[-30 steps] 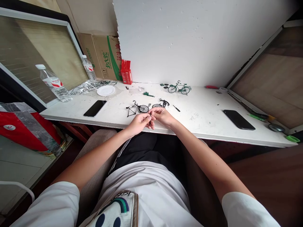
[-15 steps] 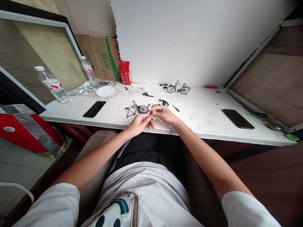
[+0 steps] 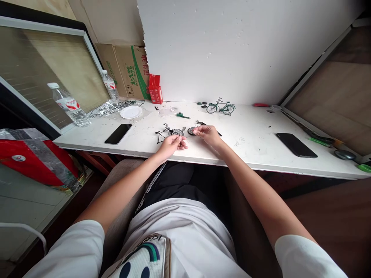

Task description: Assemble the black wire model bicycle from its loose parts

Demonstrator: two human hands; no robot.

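White table: holding everything up before you.
Green bike: standing at the back.
Black bike: lying near your left hand.
Left hand, right hand: you're pressing each thumb and fingers together; whether they're holding anything, I can't tell.
Black wheel: lying by your right hand.

A black model bicycle, with one spoked wheel, rests nearer and left of the green bicycle; a partly hidden black wheel sits nearer too.

Left grip and right grip parted; right now by black wheel.
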